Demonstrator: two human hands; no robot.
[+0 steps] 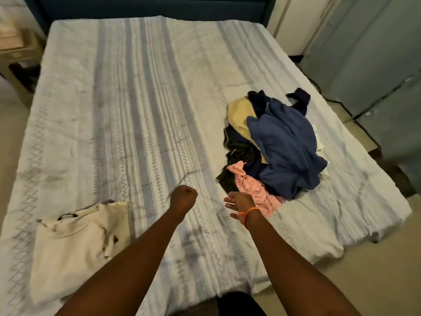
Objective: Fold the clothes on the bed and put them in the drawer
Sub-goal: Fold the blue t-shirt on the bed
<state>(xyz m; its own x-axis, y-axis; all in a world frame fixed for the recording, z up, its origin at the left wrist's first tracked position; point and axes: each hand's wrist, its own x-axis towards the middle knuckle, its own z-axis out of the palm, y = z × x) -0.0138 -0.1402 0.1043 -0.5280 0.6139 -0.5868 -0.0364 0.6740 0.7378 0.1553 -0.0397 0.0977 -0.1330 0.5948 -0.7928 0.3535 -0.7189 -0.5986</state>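
Note:
A heap of unfolded clothes lies on the right side of the bed (136,110): a blue garment (287,144) on top, a yellow one (239,115), a dark one (239,151) and a pink one (257,192) at the near edge. A folded cream garment (75,245) lies at the near left of the bed. My left hand (183,197) hovers over the sheet as a fist with nothing in it. My right hand (239,202), an orange thread on its wrist, reaches with relaxed fingers beside the pink garment, touching or nearly touching it.
A grey wardrobe (369,65) stands to the right of the bed, a small bedside table (18,51) at the far left. A dark blue headboard (148,5) runs along the back. Bare floor (376,270) shows at the right front.

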